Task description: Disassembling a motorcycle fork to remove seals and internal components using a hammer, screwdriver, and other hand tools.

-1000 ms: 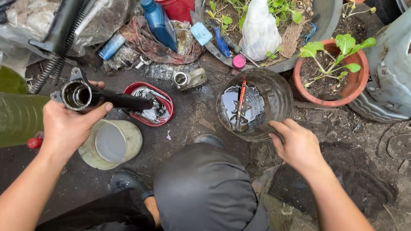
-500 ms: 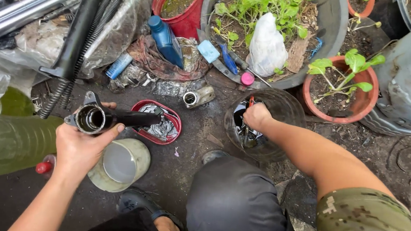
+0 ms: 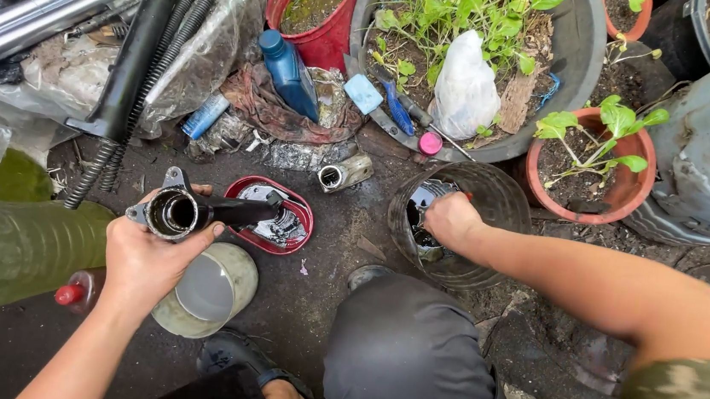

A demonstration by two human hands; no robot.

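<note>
Your left hand gripping a black tube over the red dish, your right hand closed inside the clear jar, what it holds unclear, pale cup below the tube.

Dark oily ground, potted plants behind, crumpled plastic sheeting, daylight.

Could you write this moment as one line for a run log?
left hand: grips black tube, open end up | right hand: inside clear tub | red dish: beside tube | cup: under left hand
</note>
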